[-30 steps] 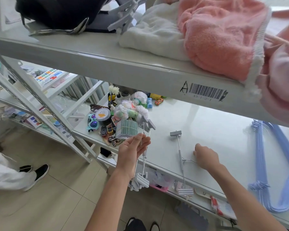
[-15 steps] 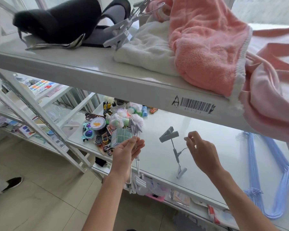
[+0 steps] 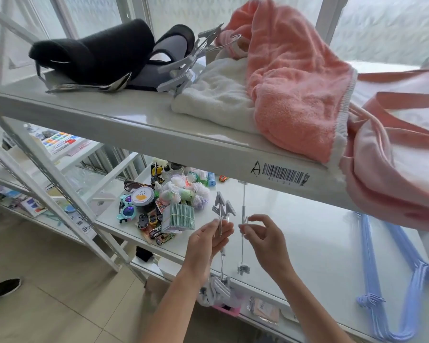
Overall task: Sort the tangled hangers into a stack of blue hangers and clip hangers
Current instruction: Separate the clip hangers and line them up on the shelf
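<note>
Left hand is closed around a bunch of clip hangers, held upright — grey clips poking out top and bottom; right hand pinches one more clip hanger by its hook, hanging vertical just beside the bunch; blue hangers lie stacked on the lower shelf, far right.
</note>
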